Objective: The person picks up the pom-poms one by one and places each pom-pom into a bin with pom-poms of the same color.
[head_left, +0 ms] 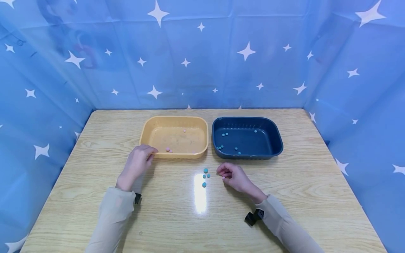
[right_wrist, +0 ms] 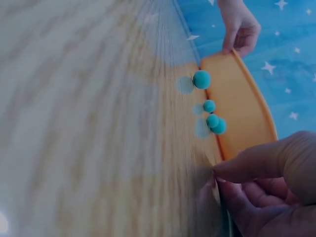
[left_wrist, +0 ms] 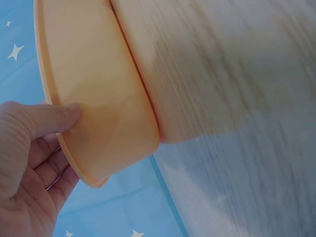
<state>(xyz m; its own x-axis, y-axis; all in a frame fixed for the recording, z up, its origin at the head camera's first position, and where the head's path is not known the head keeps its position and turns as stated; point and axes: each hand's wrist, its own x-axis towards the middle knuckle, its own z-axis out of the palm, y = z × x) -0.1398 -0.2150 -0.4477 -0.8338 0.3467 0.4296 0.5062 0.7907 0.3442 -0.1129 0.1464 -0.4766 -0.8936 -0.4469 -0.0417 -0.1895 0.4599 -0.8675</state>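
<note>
My left hand point(head_left: 138, 161) grips the near left corner of a light orange plastic basin point(head_left: 173, 155). In the left wrist view, its thumb point(left_wrist: 54, 120) presses the outer wall while the other fingers go over the rim. My right hand point(head_left: 235, 176) is low over the table in front of a dark blue basin point(head_left: 250, 156), with loosely curled fingers. Its thumb point(right_wrist: 252, 164) and index fingertip come close together, and no ball shows between them. Several small teal balls point(head_left: 204, 185) lie on the table just left of this hand.
A few pink balls point(head_left: 168, 149) lie inside the orange basin. Several teal balls point(head_left: 255, 131) are scattered in the blue basin, which stands close to the right of the orange one. A blue star-patterned cloth point(head_left: 202, 70) hangs behind the wooden table point(head_left: 177, 218).
</note>
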